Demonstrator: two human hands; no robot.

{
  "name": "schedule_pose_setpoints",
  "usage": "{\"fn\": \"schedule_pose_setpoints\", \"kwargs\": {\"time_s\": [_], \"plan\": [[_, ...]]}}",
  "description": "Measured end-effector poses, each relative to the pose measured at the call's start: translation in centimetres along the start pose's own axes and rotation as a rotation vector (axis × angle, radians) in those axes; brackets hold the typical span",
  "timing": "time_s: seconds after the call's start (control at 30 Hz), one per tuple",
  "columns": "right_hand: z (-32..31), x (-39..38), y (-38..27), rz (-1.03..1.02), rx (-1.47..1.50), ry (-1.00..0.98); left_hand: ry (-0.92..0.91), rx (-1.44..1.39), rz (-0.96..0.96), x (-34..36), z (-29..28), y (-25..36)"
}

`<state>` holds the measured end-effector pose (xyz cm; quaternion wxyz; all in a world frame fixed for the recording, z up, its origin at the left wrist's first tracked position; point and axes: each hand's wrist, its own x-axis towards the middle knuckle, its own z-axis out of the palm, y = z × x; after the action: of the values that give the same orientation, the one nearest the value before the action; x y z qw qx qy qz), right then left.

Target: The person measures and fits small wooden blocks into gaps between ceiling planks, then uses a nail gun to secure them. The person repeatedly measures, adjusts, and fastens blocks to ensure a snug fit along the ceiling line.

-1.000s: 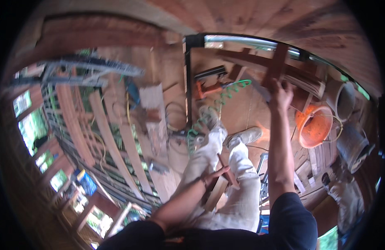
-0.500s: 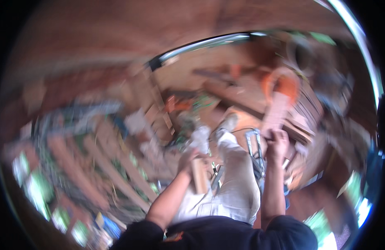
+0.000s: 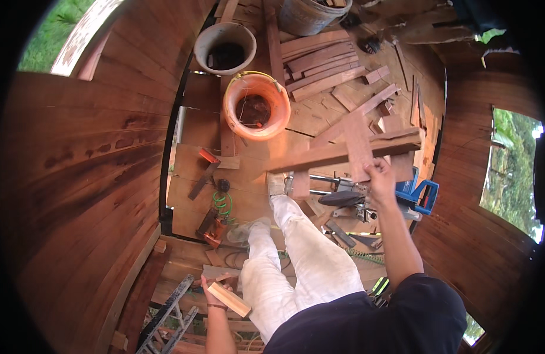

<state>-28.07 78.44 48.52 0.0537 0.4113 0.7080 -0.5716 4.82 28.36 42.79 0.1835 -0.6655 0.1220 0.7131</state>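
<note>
My left hand (image 3: pixel 209 294), low and left of my legs, is closed round a short, light-coloured wood block (image 3: pixel 229 299). Out to the right, my right hand (image 3: pixel 380 179) pinches the near end of a flat reddish board (image 3: pixel 358 143) between thumb and fingers. That board reaches away from me, across a long brown plank (image 3: pixel 320 156). Whether the two touch cannot be told. Just beyond my right hand is a blue-handled power saw (image 3: pixel 425 196) with metal rails, partly hidden by my arm and the plank.
An orange bucket (image 3: pixel 277 125) and a pale bucket (image 3: pixel 247 40) stand ahead, near stacked planks (image 3: pixel 325 82). On the floor to the left lie an orange-and-black nail gun (image 3: pixel 212 229) with a green coiled hose and a try square (image 3: pixel 204 182). A ladder (image 3: pixel 169 310) is at lower left.
The view has turned and sharpened from a blur. Both hands keep their wood pieces; the left hand is now lower and farther left of my legs.
</note>
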Motion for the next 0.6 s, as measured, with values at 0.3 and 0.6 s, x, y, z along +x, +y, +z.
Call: {"fn": "schedule_pose_setpoints", "kwargs": {"time_s": [0.3,0.6], "plan": [[-1.1,21.3,4.2,-0.059,-0.182,-0.040,-0.011,0.356,-0.108,3.0,8.9,0.9],[-2.3,42.9,8.7,-0.172,-0.675,0.109,0.059,0.292,-0.228,6.4,10.8,-0.1]]}}
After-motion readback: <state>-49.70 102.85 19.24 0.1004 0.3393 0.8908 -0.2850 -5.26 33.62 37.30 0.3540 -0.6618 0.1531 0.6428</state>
